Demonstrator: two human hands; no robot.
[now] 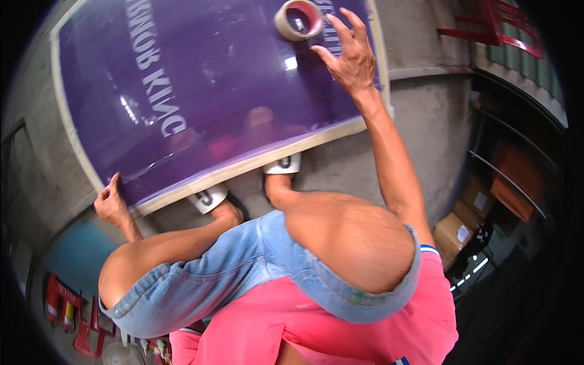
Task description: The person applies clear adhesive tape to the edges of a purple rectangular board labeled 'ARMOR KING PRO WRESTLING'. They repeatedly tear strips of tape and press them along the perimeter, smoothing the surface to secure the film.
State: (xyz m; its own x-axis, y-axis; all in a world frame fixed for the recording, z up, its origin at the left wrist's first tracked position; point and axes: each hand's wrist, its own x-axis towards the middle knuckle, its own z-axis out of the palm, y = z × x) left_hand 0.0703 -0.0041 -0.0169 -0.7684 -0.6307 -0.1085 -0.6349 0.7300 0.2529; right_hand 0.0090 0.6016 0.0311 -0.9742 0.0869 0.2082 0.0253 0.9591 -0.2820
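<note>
A large purple panel (225, 79) with pale lettering and a glossy surface lies in front of me, edged by a light wooden frame (243, 168). At its near left corner my left hand (112, 205) grips the frame, one finger reaching over the edge. A roll of tape (283, 24), pale outside with a pinkish inner wall, sits on the panel's far right part. Just right of the roll, my right hand (354, 59) hovers over the panel with its fingers spread and nothing in them. A small gap shows between thumb and roll.
My bent knees and sandaled feet (281, 163) are close to the frame's near edge. Red plastic chairs (514, 24) stand at the far right and lower left. Cardboard boxes (453, 234) and a metal rack (508, 182) line the right side. Concrete floor (426, 140) surrounds the panel.
</note>
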